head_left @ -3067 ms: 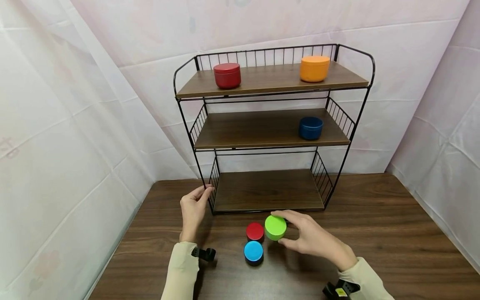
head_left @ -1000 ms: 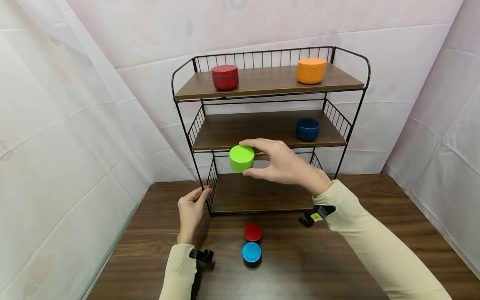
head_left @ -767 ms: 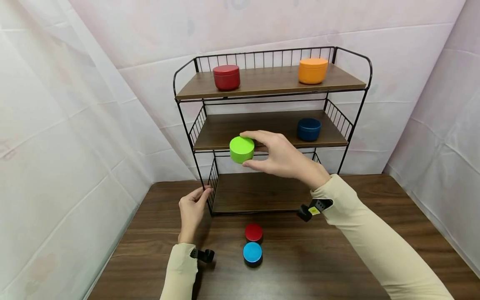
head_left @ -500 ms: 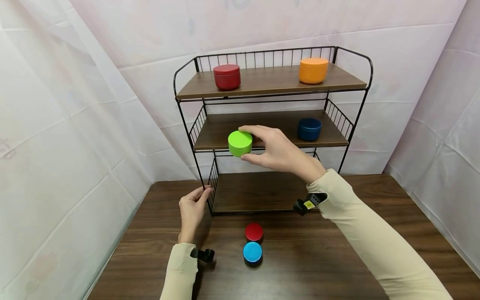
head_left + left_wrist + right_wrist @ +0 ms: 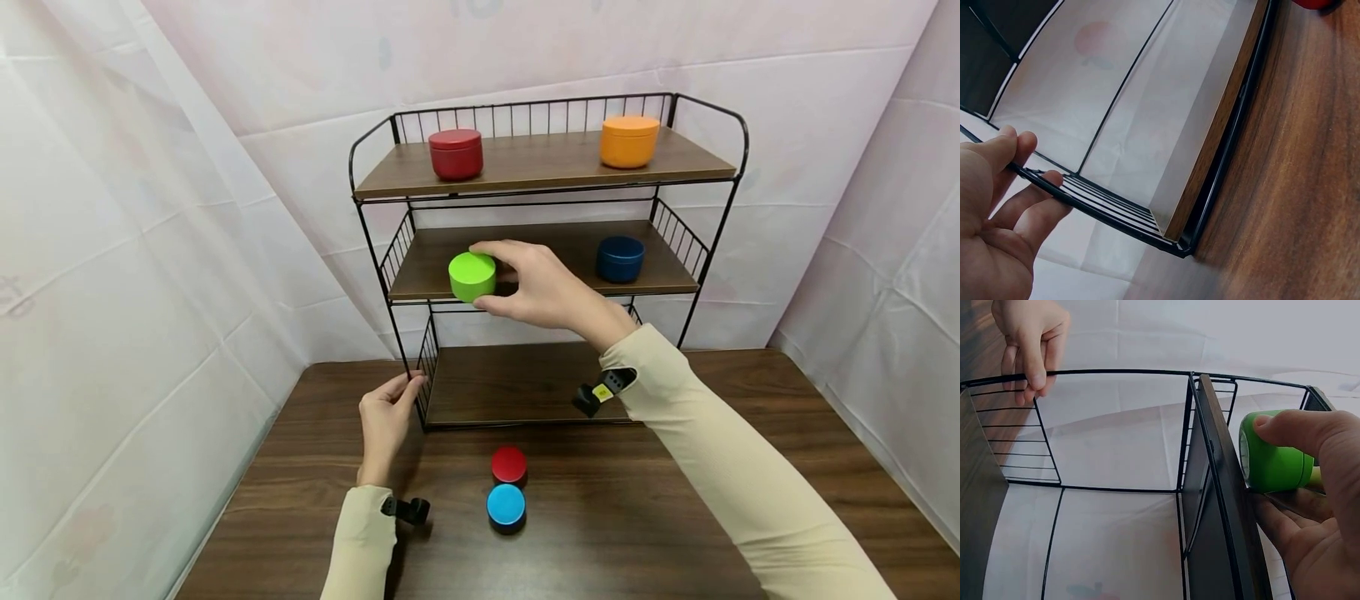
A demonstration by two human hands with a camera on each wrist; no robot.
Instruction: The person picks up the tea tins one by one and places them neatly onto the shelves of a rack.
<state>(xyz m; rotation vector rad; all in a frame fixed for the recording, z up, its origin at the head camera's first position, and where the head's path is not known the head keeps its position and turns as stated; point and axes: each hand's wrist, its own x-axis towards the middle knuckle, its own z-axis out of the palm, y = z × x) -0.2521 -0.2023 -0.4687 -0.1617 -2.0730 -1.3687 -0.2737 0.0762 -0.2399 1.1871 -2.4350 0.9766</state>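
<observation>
My right hand (image 5: 536, 283) grips a round green tin (image 5: 472, 277) between thumb and fingers, at the front edge of the middle shelf (image 5: 525, 250), toward its left side. In the right wrist view the green tin (image 5: 1275, 453) sits right beside that shelf's edge. Low on the left, my left hand (image 5: 386, 417) pinches the black wire post of the rack (image 5: 372, 250); the left wrist view shows thumb and fingers (image 5: 1041, 212) around the post. A dark blue tin (image 5: 620, 258) stands at the right of the middle shelf.
On the top shelf stand a red tin (image 5: 456, 154) at left and an orange tin (image 5: 629, 142) at right. A smaller red-lidded tin (image 5: 509, 465) and a light-blue-lidded tin (image 5: 506, 505) stand on the wooden table (image 5: 637, 517) before the rack. White cloth (image 5: 150, 333) hangs behind and beside.
My right hand has lifted the green tin from the table beside the small tins, up to the middle shelf's front edge, drifting left lately. The left hand keeps its hold on the post.
</observation>
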